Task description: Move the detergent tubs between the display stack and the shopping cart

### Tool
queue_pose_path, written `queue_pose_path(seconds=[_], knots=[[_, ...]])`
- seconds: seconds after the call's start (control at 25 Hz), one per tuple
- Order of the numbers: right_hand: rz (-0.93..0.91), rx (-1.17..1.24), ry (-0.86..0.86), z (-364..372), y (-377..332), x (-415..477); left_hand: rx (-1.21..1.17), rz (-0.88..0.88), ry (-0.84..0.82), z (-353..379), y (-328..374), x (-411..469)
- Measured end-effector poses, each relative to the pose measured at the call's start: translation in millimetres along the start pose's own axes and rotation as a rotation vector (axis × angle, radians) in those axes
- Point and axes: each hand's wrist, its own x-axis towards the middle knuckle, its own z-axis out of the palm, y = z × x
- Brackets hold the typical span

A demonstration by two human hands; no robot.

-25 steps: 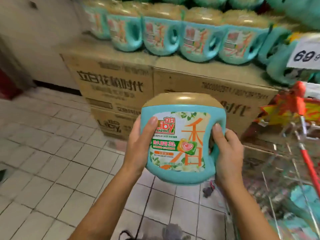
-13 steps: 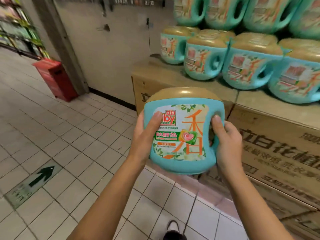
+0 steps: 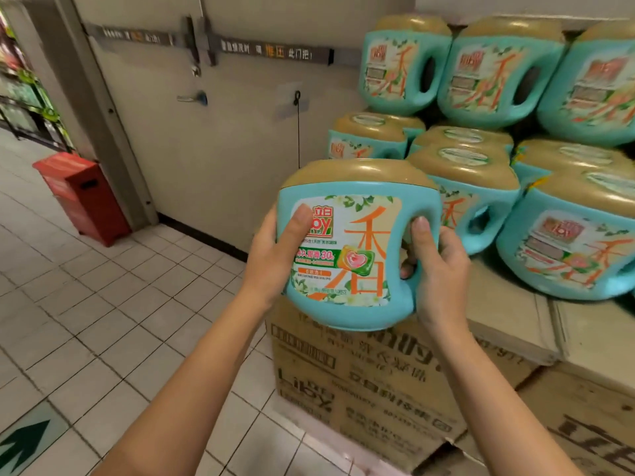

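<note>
The display stack (image 3: 481,173) of teal tubs is sitting on cardboard boxes (image 3: 360,379) along the right, and no cart is showing anywhere. The person is holding one detergent tub (image 3: 343,316) upright, lid (image 3: 357,173) up, over the box corner, just left of the stack. Left hand (image 3: 271,259) is clasping the plain side, thumb across the label (image 3: 354,242); right hand (image 3: 439,269) is gripping the handle (image 3: 427,214), fingers (image 3: 407,269) curling through it. That one's nearer the stack, so I'm guessing it's leading.

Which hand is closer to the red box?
Left. The left hand holds the tub on the side toward the red box; the right hand grips its handle, farther away.
</note>
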Motion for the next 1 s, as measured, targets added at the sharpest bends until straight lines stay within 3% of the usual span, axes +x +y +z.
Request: queue_pose_path(seconds=[0.48,0.72,0.88,1.0], knots=[[0.003,-0.093,0.050,80,42,84,-0.017,-0.012,-0.280,-45,-29,166],[0.127,-0.157,0.137,106,65,79,0.015,-0.007,-0.430,-71,-50,195],[0.082,-0.184,0.164,109,66,80,0.083,0.048,-0.486,-76,-58,208],[0.046,-0.382,0.184,106,68,85,0.137,0.053,-0.533,-78,-62,215]])
